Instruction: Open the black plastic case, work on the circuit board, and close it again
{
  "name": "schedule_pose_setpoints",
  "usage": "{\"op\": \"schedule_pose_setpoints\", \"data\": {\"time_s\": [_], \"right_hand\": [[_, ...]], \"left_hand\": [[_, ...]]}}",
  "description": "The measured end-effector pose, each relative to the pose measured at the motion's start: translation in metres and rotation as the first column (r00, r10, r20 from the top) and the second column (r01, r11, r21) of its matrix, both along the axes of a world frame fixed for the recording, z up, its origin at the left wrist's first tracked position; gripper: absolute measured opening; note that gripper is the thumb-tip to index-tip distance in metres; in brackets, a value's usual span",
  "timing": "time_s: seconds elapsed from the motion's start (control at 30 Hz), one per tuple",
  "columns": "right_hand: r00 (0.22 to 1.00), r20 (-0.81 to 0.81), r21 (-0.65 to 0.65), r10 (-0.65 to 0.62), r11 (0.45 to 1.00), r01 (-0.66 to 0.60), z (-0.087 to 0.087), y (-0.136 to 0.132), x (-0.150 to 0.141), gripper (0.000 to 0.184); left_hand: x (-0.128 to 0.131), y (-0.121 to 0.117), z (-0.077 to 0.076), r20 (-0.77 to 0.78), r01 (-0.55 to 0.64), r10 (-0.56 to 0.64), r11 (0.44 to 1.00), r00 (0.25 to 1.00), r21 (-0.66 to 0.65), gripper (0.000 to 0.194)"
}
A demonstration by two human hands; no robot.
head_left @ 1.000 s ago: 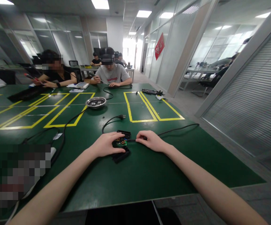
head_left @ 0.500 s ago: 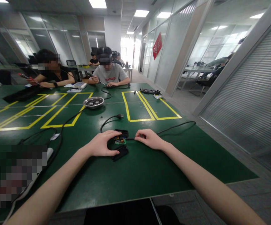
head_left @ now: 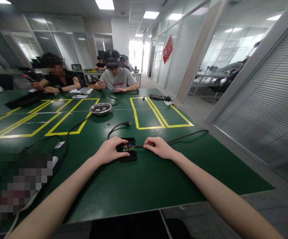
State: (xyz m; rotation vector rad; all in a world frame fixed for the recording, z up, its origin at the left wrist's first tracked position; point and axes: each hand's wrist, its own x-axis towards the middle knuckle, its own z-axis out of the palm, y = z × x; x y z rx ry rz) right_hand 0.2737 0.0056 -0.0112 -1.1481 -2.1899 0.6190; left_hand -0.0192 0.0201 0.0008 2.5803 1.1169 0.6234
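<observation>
Left hand [head_left: 110,151]: placed left of the frame's centre. The black casing [head_left: 131,158] is grasped between thumb and fingers, the thumb at its lower part and the fingertips at its upper part. Whether the circuit board is also pressed cannot be told.

Right hand [head_left: 159,147]: placed just right of centre. The black cable [head_left: 139,146] is pinched between thumb and fingertips, close to the casing.

Black casing: opened, laid at the centre of the frame, one part above and one below the circuit board [head_left: 129,148]. The board is green, with copper-coloured coils. From its right side the cable is led to the right hand; beyond the hand, a black length is extended across the table towards the right.

Plug [head_left: 128,123]: black, laid above the casing, its curved cord led down towards the left hand.

Metal bowl [head_left: 94,110]: round, set above and left of the casing; small metallic parts are contained.

Green table [head_left: 144,186]: marked with yellow tape [head_left: 151,127] in outlined rectangles. A folded black stand [head_left: 160,97] is laid near the far edge, right of centre.

Persons: at the far side, a slender tool [head_left: 108,87] is held by a person in a grey shirt [head_left: 122,78]; at upper left, a red-ended object [head_left: 28,78] is held by a person in black [head_left: 68,79].
</observation>
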Motion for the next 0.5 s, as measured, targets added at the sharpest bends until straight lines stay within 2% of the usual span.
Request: {"op": "schedule_pose_setpoints", "data": {"time_s": [0.23, 0.5], "right_hand": [[0.999, -0.012, 0.040, -0.050, 0.998, 0.051, -0.0072, 0.0028, -0.0025, 0.014], [0.998, -0.037, 0.040, -0.049, 0.998, 0.051, -0.0087, 0.0045, -0.0030, 0.017]], "left_hand": [[0.0009, -0.0023, 0.0009, -0.018, -0.010, 0.010, 1.000, 1.000, -0.003, 0.054], [0.0025, 0.0007, 0.0009, -0.051, -0.021, 0.022, 1.000, 0.998, 0.023, 0.058]]}}
